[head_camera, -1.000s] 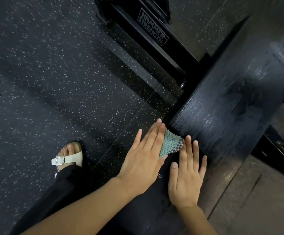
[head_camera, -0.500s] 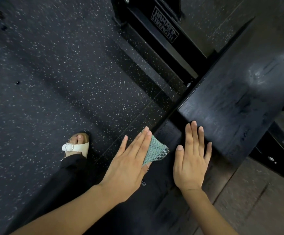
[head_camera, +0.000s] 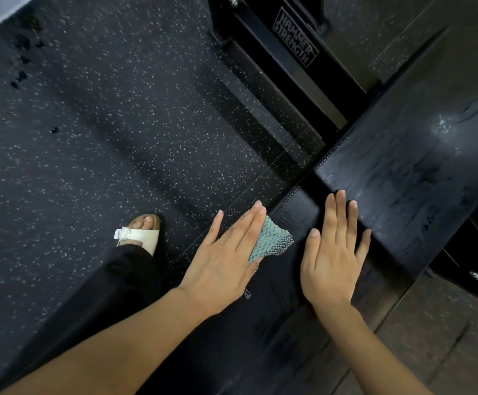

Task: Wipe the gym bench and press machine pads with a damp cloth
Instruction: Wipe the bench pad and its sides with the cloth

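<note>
The left hand point(head_camera: 226, 260) lies flat with its fingers straight and together, pressing the teal knitted damp cloth point(head_camera: 269, 240) onto the near black padded worktop point(head_camera: 292, 212); its grip is open, with nothing curled round the cloth, which is pinned under the palm and sticks out past the fingers toward the right hand. Because the cloth is only pinned and not held, a quick stroke could, in my judgement, let it bunch or slide out from under the palm, and it sits close to the pad's left edge, so it might drop to the speckled dark rubber floor point(head_camera: 103, 138) beside the foot in the white buckled sandal point(head_camera: 139, 235). The right hand point(head_camera: 331, 252) is likewise spread flat and empty, its grip open, with fingertips reaching the gap before the larger black vinyl pad point(head_camera: 408, 172). That farther pad shows wet-looking streaks, so a bracing hand could slip on it. Beyond stands the black steel machine frame with a lettered label point(head_camera: 294, 37).
</note>
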`<control>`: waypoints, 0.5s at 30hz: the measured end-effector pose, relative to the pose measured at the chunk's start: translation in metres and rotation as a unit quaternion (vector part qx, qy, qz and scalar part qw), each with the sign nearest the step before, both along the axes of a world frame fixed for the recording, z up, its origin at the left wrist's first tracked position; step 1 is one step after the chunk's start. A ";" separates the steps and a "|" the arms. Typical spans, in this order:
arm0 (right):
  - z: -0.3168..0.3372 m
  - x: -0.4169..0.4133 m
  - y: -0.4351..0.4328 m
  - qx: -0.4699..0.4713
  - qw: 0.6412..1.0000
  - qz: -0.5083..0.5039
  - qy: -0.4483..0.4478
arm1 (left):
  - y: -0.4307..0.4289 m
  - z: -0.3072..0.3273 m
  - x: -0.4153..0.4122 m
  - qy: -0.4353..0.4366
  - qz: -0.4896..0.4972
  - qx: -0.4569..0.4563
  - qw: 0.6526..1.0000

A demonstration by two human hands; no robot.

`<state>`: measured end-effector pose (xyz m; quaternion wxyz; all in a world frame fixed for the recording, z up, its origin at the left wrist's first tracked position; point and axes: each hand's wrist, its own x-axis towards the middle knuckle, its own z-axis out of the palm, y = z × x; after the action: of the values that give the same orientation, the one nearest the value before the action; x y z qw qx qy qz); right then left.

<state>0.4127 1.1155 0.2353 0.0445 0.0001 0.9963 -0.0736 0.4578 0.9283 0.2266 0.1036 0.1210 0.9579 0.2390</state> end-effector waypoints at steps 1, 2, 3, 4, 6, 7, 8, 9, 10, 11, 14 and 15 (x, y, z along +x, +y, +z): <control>0.000 0.000 0.000 -0.001 1.000 0.001 0.000 | 0.000 -0.001 0.000 0.004 0.001 -0.003 1.000; 0.000 -0.001 0.000 -0.003 1.000 0.002 0.000 | 0.001 -0.001 -0.001 0.006 0.001 -0.007 1.000; -0.001 -0.001 0.000 -0.004 1.000 0.002 -0.001 | 0.001 -0.002 -0.001 0.005 0.002 -0.010 1.000; -0.001 -0.001 -0.001 -0.005 1.000 0.002 0.000 | 0.001 -0.002 -0.001 0.002 0.002 -0.011 1.000; -0.001 -0.002 -0.001 0.000 1.000 0.001 0.000 | 0.001 -0.002 -0.001 -0.002 0.002 -0.015 1.000; -0.002 -0.002 -0.002 0.004 1.000 -0.001 -0.001 | 0.001 -0.002 -0.002 -0.004 0.001 -0.016 1.000; -0.002 -0.002 -0.002 0.006 1.000 -0.005 -0.002 | 0.002 -0.001 -0.002 -0.005 0.001 -0.015 1.000; -0.002 -0.003 -0.002 0.006 1.000 -0.009 -0.002 | 0.002 -0.001 -0.002 -0.006 0.000 -0.014 1.000; -0.001 -0.002 -0.003 0.005 1.000 -0.012 -0.002 | 0.002 0.000 -0.001 -0.007 0.000 -0.013 1.000; 0.000 -0.002 -0.003 0.004 1.000 -0.014 0.000 | 0.002 0.000 -0.001 -0.007 0.000 -0.011 1.000; 0.000 -0.002 -0.005 0.003 1.000 -0.015 0.003 | 0.001 0.001 -0.001 -0.008 0.000 0.001 1.000; 0.000 -0.001 -0.006 0.001 1.000 -0.020 0.004 | 0.000 0.002 -0.001 -0.009 -0.002 0.006 1.000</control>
<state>0.4116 1.1090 0.2354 0.0391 0.0200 0.9963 -0.0735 0.4567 0.9287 0.2282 0.1122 0.1216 0.9551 0.2457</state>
